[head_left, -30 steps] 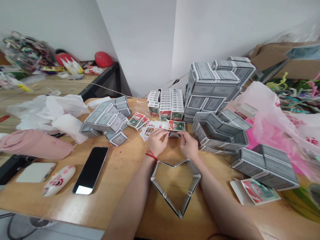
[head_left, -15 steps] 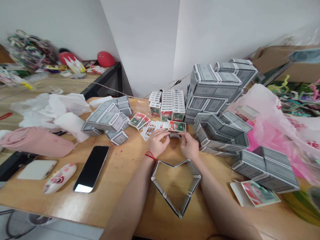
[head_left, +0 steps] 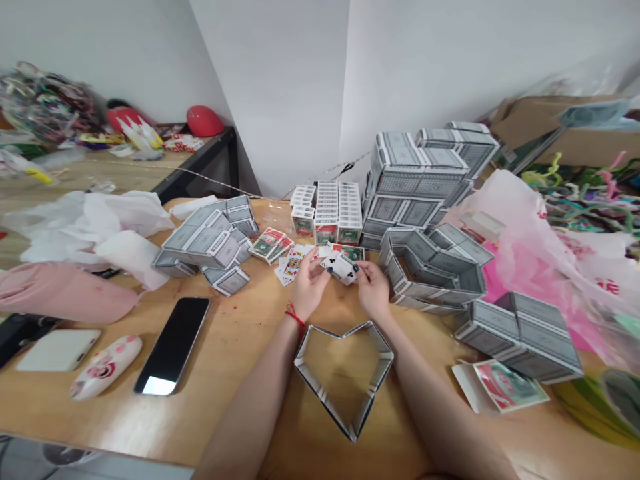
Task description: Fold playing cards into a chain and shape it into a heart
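Between my left hand [head_left: 309,287] and my right hand [head_left: 373,288] is a playing card [head_left: 341,267] with black clubs, its face up towards me. Both hands are closed on it, one at each end. Behind it lies a red and green card box [head_left: 349,252], partly covered. Loose playing cards [head_left: 290,263] are spread just left of my left hand, beside a few more card boxes [head_left: 270,245]. Between my forearms stands a heart-shaped frame [head_left: 325,397] folded from cards, open at the top and touched by neither hand.
Stacked card boxes [head_left: 327,210] stand at the back. Grey card-built blocks [head_left: 415,167] rise at right, and another card structure [head_left: 205,237] sits at left. A phone [head_left: 173,347], a white mouse-like case [head_left: 106,367], an opened card box [head_left: 510,387] and yellow tape [head_left: 600,407] lie nearer.
The card in my hands has tilted from nearly edge-on to showing its clubs face. The whole view has shifted slightly, so things appear further left.
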The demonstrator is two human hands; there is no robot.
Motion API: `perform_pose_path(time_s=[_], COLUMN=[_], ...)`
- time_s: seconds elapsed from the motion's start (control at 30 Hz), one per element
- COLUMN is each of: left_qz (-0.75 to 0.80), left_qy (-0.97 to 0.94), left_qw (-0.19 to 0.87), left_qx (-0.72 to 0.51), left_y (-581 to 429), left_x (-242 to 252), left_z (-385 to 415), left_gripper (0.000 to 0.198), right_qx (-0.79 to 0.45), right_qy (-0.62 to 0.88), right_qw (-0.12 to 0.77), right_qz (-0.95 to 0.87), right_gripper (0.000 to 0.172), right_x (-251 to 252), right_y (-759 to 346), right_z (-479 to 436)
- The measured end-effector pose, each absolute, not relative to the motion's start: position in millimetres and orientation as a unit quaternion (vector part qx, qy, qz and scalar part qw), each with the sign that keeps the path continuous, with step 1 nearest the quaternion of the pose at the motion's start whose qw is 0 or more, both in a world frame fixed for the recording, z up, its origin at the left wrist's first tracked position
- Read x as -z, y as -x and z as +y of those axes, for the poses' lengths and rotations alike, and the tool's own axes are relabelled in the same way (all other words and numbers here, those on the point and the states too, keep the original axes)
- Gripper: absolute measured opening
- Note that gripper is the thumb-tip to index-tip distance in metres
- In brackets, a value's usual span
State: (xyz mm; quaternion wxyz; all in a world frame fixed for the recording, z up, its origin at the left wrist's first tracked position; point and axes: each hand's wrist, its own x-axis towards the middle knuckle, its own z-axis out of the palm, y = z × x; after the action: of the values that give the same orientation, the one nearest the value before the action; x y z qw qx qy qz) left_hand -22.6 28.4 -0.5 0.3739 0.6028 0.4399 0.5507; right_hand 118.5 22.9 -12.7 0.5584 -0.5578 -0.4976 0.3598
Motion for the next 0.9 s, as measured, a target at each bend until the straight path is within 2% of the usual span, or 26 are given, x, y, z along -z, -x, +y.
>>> perform_pose_path(time_s=[0.1,0.23,0.47,0.63,0.9], left_qz=[0.434,0.46,0.516,0.545,0.553], left_qy=[-0.554,-0.512,-0.544,-0.554,-0.549], left_qw=[0.442,0.462,0.35,0.292,0.272], left_qx=[-0.556,-0.56,-0.561,-0.558,-0.564], left_y=[19.8,20.7,22.0,14.1,7.6], left_x=[1.9,1.6,2.9,-3.0,-16.2], left_z=[30.6,33.3,34.2,30.7,25.9], left_gripper=[0.043,0.025,0.029,0.028,0.025], right_qx=[-0.469,-0.522,-0.597,-0.633,-0.678], right_qy=[0.513,0.487,0.449,0.415,0.388], right_qw=[0.583,0.578,0.504,0.484,0.48], right_qz=[-0.42,-0.395,-0.433,-0.439,-0.4], right_gripper=[0.023,0.025,0.026,0.025,0.024], right_x=[15.6,12.2,-5.1,-7.4,-1.2], right_y=[-115.0,-113.6,-112.6,-111.2,-112.3], right_z=[27.0,25.8,17.6,16.7,18.2])
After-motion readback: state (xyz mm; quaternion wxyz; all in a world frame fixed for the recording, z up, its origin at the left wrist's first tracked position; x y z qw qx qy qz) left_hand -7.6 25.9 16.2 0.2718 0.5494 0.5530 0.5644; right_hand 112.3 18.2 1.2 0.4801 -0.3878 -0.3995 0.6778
